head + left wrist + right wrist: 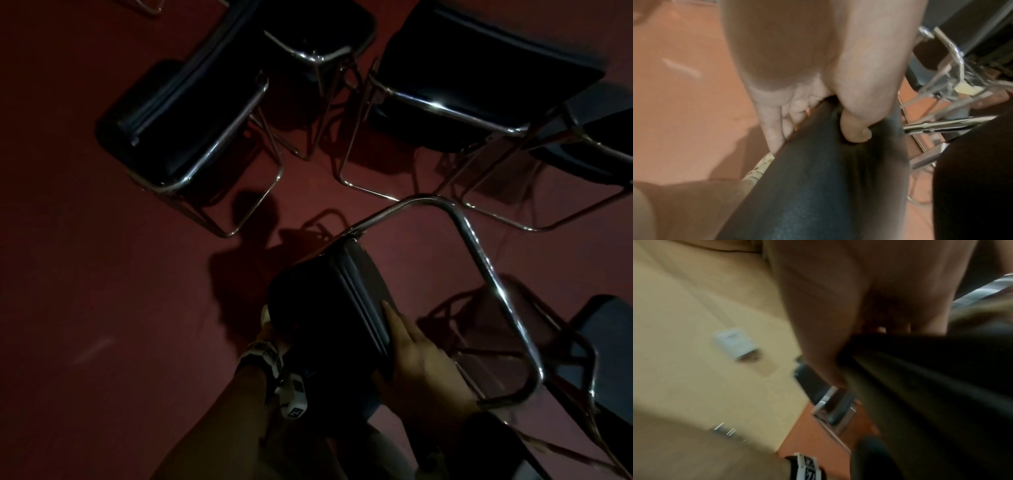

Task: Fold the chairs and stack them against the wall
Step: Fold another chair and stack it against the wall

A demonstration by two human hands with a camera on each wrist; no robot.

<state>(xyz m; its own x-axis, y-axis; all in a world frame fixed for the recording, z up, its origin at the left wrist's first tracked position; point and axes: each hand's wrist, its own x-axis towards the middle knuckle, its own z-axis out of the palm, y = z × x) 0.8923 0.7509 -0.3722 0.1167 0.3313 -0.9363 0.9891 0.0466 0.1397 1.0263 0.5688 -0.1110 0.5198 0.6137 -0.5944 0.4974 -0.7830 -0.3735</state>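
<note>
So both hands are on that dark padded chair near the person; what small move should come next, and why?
Probably press the chair fully flat before carrying it off. The left hand grips its padded edge, thumb dug into the cushion, and the right hand holds the opposite side, while its chrome frame swings out clear of the pad. Unfolded chairs crowd the red floor just ahead.

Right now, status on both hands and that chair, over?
Left hand grips folded chair by its padded edge; right hand holds the opposite edge. Chair lifted, chrome frame swinging free. Open chairs crowd the floor ahead.
</note>
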